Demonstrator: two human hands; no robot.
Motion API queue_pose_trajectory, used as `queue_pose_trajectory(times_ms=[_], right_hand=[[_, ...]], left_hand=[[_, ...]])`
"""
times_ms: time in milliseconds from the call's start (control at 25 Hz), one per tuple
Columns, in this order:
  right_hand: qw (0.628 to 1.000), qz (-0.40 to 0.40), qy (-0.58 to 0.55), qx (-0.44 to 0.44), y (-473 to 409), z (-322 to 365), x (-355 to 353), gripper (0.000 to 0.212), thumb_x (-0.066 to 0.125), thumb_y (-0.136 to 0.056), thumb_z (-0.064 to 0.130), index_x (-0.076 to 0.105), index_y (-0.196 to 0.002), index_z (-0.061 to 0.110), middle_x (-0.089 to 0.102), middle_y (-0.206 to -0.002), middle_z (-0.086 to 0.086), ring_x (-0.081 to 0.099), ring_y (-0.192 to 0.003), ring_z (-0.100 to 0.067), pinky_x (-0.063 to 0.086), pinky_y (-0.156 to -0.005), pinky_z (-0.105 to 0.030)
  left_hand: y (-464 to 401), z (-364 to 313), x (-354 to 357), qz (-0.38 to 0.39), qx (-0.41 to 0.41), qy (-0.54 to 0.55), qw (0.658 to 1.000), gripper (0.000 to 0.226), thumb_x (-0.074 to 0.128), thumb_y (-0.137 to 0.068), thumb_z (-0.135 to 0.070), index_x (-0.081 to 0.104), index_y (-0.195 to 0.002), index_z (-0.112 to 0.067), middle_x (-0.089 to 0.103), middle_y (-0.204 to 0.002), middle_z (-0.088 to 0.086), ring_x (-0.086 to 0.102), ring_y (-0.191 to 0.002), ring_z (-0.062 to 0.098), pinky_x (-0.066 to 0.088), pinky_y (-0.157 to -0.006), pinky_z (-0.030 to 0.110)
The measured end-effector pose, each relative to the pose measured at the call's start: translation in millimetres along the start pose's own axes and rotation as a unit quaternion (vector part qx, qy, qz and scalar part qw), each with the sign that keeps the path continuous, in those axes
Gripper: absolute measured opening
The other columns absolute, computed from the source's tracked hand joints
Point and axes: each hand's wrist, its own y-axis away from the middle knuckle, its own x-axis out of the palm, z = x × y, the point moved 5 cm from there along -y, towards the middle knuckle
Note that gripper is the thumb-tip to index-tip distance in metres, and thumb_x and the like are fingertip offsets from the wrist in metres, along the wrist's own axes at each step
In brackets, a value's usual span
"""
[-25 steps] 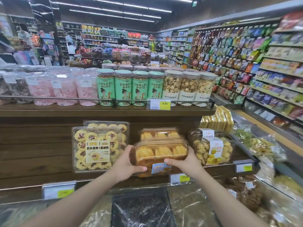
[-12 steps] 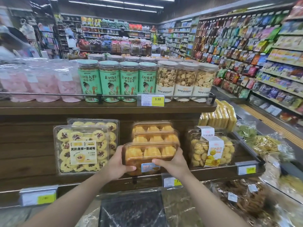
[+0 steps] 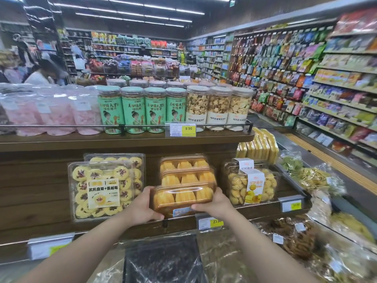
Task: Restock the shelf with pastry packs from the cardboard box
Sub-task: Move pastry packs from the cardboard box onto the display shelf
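Observation:
A clear pastry pack (image 3: 183, 198) with yellow shell-shaped cakes sits at the front of the lower wooden shelf (image 3: 263, 208). My left hand (image 3: 145, 205) grips its left end and my right hand (image 3: 214, 204) grips its right end, thumbs under the front edge. Two more packs of the same cakes (image 3: 188, 170) stand right behind it. The cardboard box is out of view.
Left of the pack stand trays of jam cookies (image 3: 102, 190); to its right are tubs of small yellow cookies (image 3: 251, 185). Jars of biscuits (image 3: 175, 110) line the upper shelf. Plastic-covered bins (image 3: 163, 260) lie below. A person (image 3: 43, 72) stands at far left.
Both hands have pushed the pack down and back against the two packs behind it. The view has shifted slightly.

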Motion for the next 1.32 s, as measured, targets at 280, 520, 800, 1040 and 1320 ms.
queue_pose_trajectory(times_ms=[280, 520, 800, 1040, 1320], right_hand=[[0.947, -0.055, 0.302, -0.093, 45.9, 55.2, -30.2, 0.103, 0.081, -0.061, 0.072, 0.047, -0.143, 0.020, 0.054, -0.140, -0.006, 0.054, -0.128, -0.032, 0.051, -0.103, -0.049], [0.896, -0.073, 0.426, -0.098, 105.8, 91.5, -49.6, 0.065, 0.077, -0.079, 0.062, 0.060, -0.124, 0.019, 0.066, -0.127, -0.002, 0.064, -0.116, -0.027, 0.052, -0.091, -0.040], [0.918, -0.097, 0.385, -0.017, 208.8, 64.6, -46.3, 0.077, 0.075, -0.080, 0.063, 0.055, -0.140, 0.019, 0.062, -0.136, -0.005, 0.060, -0.123, -0.029, 0.052, -0.097, -0.041], [0.919, -0.146, 0.353, 0.097, 327.1, -5.7, -33.0, 0.078, 0.075, -0.078, 0.063, 0.056, -0.138, 0.017, 0.064, -0.134, -0.003, 0.062, -0.119, -0.026, 0.056, -0.096, -0.046], [0.906, -0.201, 0.311, 0.207, 504.2, -71.6, -16.2, 0.065, 0.073, -0.082, 0.061, 0.058, -0.126, 0.016, 0.065, -0.122, -0.004, 0.062, -0.108, -0.028, 0.053, -0.081, -0.037]], left_hand=[[41.5, -41.5, -37.3, -0.048, 0.047, -0.170, 0.983, 0.103, 0.088, -0.074, -0.029, 0.026, -0.156, -0.017, 0.048, -0.149, 0.010, 0.051, -0.133, 0.027, 0.044, -0.110, 0.038], [85.6, -74.5, -51.9, 0.015, 0.082, -0.297, 0.951, 0.074, 0.081, -0.081, -0.036, 0.045, -0.145, -0.023, 0.062, -0.128, -0.003, 0.061, -0.111, 0.019, 0.055, -0.097, 0.037], [145.7, -76.2, -43.6, 0.055, 0.152, -0.311, 0.937, 0.065, 0.080, -0.082, -0.039, 0.051, -0.139, -0.024, 0.064, -0.129, -0.001, 0.062, -0.115, 0.019, 0.054, -0.100, 0.037], [213.6, -96.8, 22.5, 0.114, 0.279, -0.370, 0.879, 0.064, 0.077, -0.082, -0.042, 0.052, -0.138, -0.023, 0.059, -0.135, -0.001, 0.058, -0.120, 0.022, 0.048, -0.100, 0.031], [321.9, -128.0, 112.8, 0.194, 0.391, -0.369, 0.821, 0.061, 0.080, -0.081, -0.036, 0.056, -0.136, -0.022, 0.064, -0.131, 0.000, 0.062, -0.117, 0.020, 0.051, -0.101, 0.033]])
